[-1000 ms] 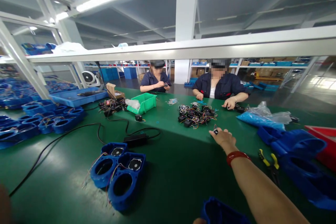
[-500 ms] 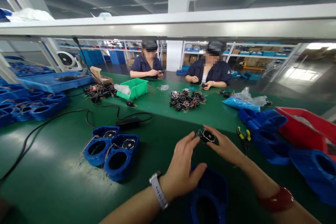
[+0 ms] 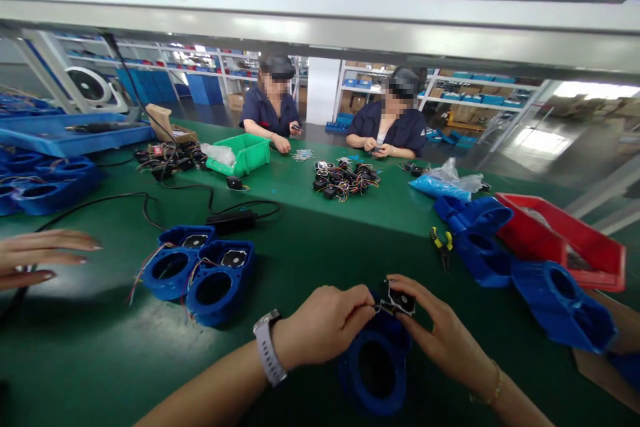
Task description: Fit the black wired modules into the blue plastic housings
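Holding a black motor (image 3: 401, 301) between thumb and fingers of the right hand (image 3: 446, 339), at the far end of a blue case (image 3: 381, 404). Pinching thin wires (image 3: 383, 308) beside the motor with the left hand (image 3: 320, 321). With two wired cases (image 3: 216, 313) left of the blue case, a motor pile (image 3: 345, 180) beyond it, pliers (image 3: 442, 247) beyond and right of it.

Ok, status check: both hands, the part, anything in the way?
Left hand pinching wires; right hand gripping black motor. Motor at blue housing's far end, contact unclear. Nearby pliers lie apart, right of the motor.
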A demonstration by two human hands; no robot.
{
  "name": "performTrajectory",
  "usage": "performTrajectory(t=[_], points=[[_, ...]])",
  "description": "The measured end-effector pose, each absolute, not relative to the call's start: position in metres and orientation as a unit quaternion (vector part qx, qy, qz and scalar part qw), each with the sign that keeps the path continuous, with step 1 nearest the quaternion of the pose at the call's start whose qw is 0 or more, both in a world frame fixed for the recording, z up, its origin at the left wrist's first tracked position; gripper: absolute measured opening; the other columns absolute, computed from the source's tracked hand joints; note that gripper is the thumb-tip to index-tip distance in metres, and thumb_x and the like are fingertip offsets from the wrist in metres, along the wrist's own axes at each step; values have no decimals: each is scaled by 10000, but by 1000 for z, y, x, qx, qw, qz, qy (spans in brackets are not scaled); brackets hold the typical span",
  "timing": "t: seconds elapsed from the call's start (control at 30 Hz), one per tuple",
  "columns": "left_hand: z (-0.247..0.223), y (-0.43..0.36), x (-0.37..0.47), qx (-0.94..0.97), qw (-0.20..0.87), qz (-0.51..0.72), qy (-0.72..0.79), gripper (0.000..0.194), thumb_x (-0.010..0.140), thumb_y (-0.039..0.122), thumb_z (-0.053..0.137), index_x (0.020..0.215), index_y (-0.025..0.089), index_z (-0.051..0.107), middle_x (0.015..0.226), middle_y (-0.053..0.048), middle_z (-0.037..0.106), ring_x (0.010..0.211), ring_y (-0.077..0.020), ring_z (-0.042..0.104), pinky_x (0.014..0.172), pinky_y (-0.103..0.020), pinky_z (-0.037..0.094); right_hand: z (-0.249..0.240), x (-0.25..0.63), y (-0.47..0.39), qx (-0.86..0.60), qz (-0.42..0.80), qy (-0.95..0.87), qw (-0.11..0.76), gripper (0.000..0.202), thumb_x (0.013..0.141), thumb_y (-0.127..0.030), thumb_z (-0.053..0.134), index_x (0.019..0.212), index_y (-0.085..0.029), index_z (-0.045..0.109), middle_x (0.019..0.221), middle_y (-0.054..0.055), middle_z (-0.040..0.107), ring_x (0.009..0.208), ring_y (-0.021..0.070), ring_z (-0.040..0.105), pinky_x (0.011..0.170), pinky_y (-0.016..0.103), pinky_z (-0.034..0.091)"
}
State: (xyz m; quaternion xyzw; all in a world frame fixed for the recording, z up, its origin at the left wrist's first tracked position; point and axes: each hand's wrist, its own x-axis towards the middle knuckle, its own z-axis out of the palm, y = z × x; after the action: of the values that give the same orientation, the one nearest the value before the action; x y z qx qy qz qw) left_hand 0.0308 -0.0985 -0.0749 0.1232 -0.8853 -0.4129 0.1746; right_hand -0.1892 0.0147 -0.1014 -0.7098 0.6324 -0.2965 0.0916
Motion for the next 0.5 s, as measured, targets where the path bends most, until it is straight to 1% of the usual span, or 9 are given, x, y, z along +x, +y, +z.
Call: performTrajectory(t=[0.03, 0.1, 0.13, 0.17, 0.2, 0.27, 0.33, 0.4, 0.5], points=[[-82, -96, 35, 113, 188, -357, -908, 154, 958, 253, 387, 860, 194, 490, 721, 24, 526, 640, -113, 481, 623, -241, 377, -107, -187, 18, -705, -296, 635, 107, 337, 905, -263, 512, 1242, -272, 513, 1315, 74, 550, 1221, 226, 512, 1040, 442, 437], [-98, -92, 42, 66, 209, -282, -934, 126, 938, 226, 412, 867, 186, 507, 965, -32, 606, 878, -161, 559, 817, -310, 413, -114, -183, 23, -696, -302, 638, 128, 313, 912, -282, 510, 1224, -272, 542, 1307, 77, 558, 1210, 229, 523, 1028, 437, 450], [-107, -91, 44, 43, 213, -260, -941, 109, 931, 217, 422, 882, 184, 513, 1100, -50, 596, 1010, -184, 548, 923, -352, 388, -117, -181, 25, -692, -307, 639, 133, 303, 914, -294, 513, 1215, -276, 554, 1309, 76, 558, 1206, 231, 526, 1022, 435, 456], [-114, -90, 45, 27, 211, -246, -946, 96, 929, 212, 428, 907, 184, 518, 1189, -56, 573, 1107, -196, 519, 1001, -383, 348, -119, -180, 27, -689, -312, 640, 136, 294, 916, -305, 517, 1205, -281, 564, 1312, 74, 555, 1204, 231, 529, 1017, 433, 460], [-121, -89, 45, 18, 207, -238, -949, 93, 928, 208, 430, 934, 186, 520, 1229, -55, 561, 1165, -199, 493, 1045, -398, 319, -121, -178, 28, -687, -318, 640, 136, 285, 916, -310, 522, 1196, -285, 571, 1318, 72, 551, 1204, 231, 529, 1015, 432, 463], [-132, -87, 44, 19, 204, -223, -953, 100, 925, 212, 436, 964, 188, 524, 1196, -50, 583, 1204, -204, 470, 1063, -401, 323, -123, -175, 30, -684, -332, 636, 131, 275, 915, -306, 530, 1185, -290, 577, 1322, 71, 547, 1199, 228, 533, 1006, 421, 472], [-140, -84, 42, 27, 211, -213, -954, 111, 920, 220, 439, 972, 187, 533, 1146, -50, 600, 1210, -212, 462, 1042, -384, 368, -126, -173, 33, -685, -346, 631, 119, 270, 914, -294, 534, 1180, -284, 579, 1318, 77, 549, 1192, 224, 540, 996, 405, 481], [-145, -82, 40, 34, 220, -207, -953, 126, 918, 223, 438, 975, 180, 541, 1142, -59, 596, 1213, -220, 461, 1036, -368, 395, -130, -171, 35, -687, -352, 627, 104, 275, 913, -285, 536, 1184, -275, 578, 1310, 88, 554, 1185, 225, 546, 979, 392, 496], [-148, -78, 38, 30, 237, -200, -950, 133, 915, 216, 430, 955, 161, 545, 1159, -71, 591, 1230, -226, 458, 1075, -361, 376, -137, -169, 39, -692, -335, 635, 78, 292, 914, -277, 530, 1203, -278, 571, 1301, 89, 563, 1184, 234, 546, 961, 423, 508]])
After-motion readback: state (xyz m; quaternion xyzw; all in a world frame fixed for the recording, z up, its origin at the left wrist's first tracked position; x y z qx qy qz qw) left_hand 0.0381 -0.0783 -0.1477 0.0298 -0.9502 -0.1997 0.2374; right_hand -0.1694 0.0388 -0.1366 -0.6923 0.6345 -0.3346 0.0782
